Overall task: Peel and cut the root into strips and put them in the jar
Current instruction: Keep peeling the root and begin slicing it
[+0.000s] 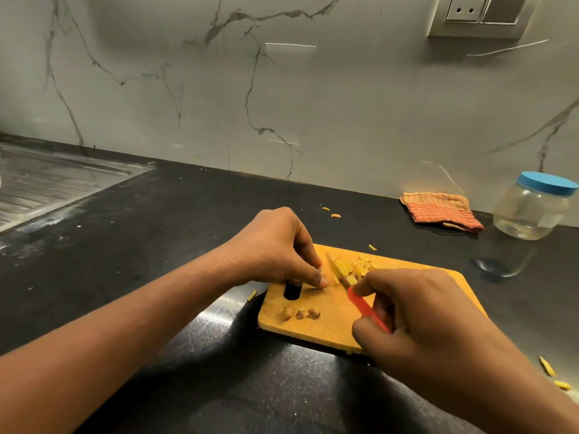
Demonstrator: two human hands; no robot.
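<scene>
Black stone counter fills my view, with a steel drainboard at far left. On the counter lies a yellow cutting board. A closed, blue-lidded jar stands far right, well apart from the board, with a striped cloth beside it. The right hand grips a red-handled knife and hides part of the board. The left hand pinches a root stub, mostly hidden under its fingertips. Pale yellow slices lie fanned beyond the blade, and brownish bits sit nearer me.

Yellow root slices, red knife handle, blue jar lid, orange-striped cloth (grey-veined white wall)
</scene>
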